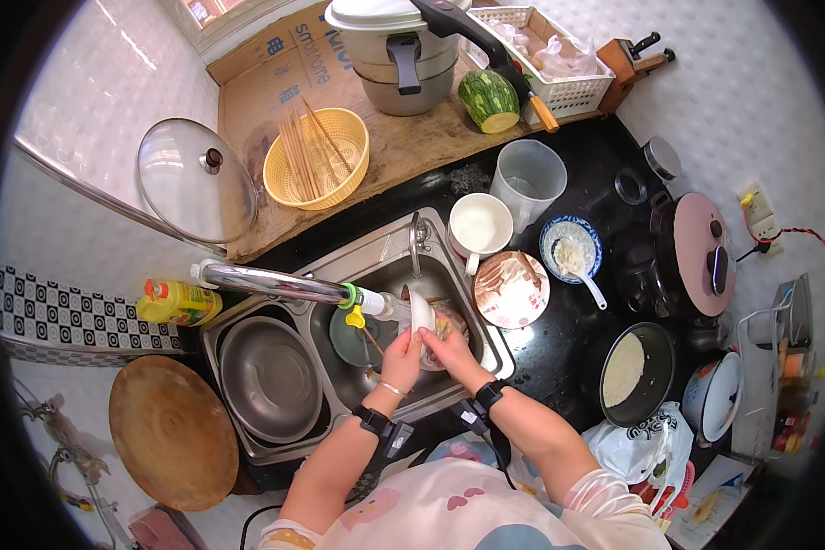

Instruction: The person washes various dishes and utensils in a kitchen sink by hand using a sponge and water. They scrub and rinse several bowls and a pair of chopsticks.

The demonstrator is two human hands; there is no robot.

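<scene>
Over the right basin of the steel sink (412, 410), my left hand (401, 361) grips a small white bowl (423, 311), tilted on its side. My right hand (452, 349) is at the bowl's other side, its fingers around a yellowish piece I cannot identify, perhaps a sponge. The chrome faucet (282, 282) ends in a white nozzle (372, 301) with a green clamp and yellow key. Clear water appears to run from it onto the bowl. Below, a greenish bowl (344, 337) sits in the basin. More items under my hands are partly hidden.
A steel basin (268, 378) fills the left sink bowl. Right of the sink stand a white mug (481, 223), a plastic pitcher (529, 175), a smeared plate (505, 302), a blue-rimmed bowl with spoon (569, 234) and a black pan (650, 385). Behind are a chopstick basket (347, 141) and pressure cooker (412, 75).
</scene>
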